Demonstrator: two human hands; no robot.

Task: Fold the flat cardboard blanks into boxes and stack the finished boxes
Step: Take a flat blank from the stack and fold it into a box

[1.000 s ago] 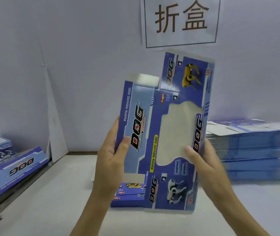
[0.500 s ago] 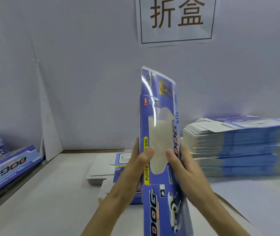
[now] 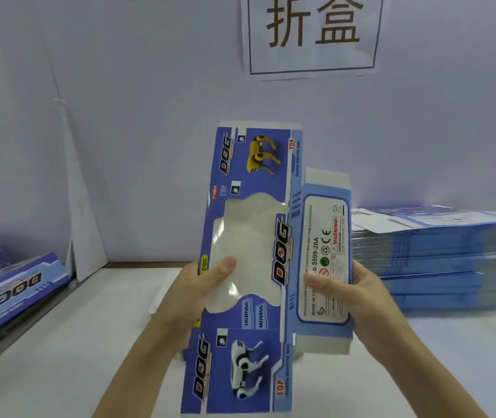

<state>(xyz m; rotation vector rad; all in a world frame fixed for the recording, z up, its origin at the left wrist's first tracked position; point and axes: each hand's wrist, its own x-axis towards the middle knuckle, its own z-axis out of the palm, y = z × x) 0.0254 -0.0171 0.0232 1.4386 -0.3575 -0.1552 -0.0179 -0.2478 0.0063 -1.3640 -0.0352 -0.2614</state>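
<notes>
A: Blue blank (image 3: 281, 254) was edge-on 0.5 s ago; now its window face looks at us, with the label panel out to the right.
B: Opening up, then?
A: I'd judge so, though no flap is folded yet. It's upright above the table (image 3: 75, 342). The left hand (image 3: 198, 285) pinches the window side and the right hand (image 3: 358, 291) the label panel, thumbs in front.
B: Looks?
A: Thin, glossy card, a clear film window, 2 dog pictures.

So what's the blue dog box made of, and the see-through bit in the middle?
The blue box blank looks like thin printed cardboard, slightly glossy: it shows straight fold lines and white unprinted flaps. Its window seems to be clear plastic film, since light glints on it.
</notes>
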